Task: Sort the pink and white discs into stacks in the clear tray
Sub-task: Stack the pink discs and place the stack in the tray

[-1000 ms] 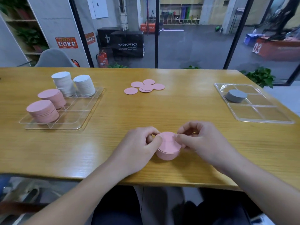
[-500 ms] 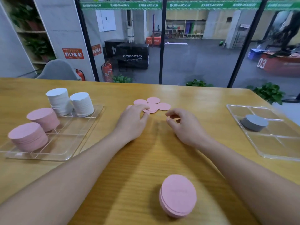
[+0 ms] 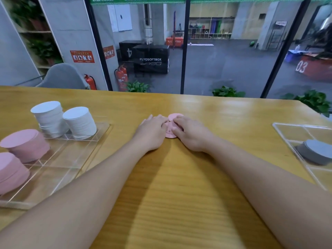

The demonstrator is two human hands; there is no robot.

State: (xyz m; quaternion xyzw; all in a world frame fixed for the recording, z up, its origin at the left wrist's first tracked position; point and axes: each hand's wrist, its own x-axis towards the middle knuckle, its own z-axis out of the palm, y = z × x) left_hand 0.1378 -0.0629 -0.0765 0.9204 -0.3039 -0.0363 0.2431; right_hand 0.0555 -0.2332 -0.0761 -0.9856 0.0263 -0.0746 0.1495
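Loose pink discs (image 3: 170, 129) lie far out at the middle of the wooden table. My left hand (image 3: 152, 132) and my right hand (image 3: 190, 133) press in on them from either side, fingers curled over the pile, so most discs are hidden. On the left stands the clear tray (image 3: 75, 159). It holds two white stacks (image 3: 48, 117) (image 3: 80, 122) at the back and two pink stacks (image 3: 25, 144) (image 3: 10, 172) nearer me. The pink stack I had in front of me is out of view.
A second clear tray (image 3: 294, 130) at the right edge holds a grey disc stack (image 3: 316, 153). A glass wall runs behind the table's far edge, with a grey chair (image 3: 62, 76) and plants beyond.
Both hands let go of the pink stack near me, reached forward to the loose pink discs and closed in on them. The camera tilted up, so the near stack left the view.
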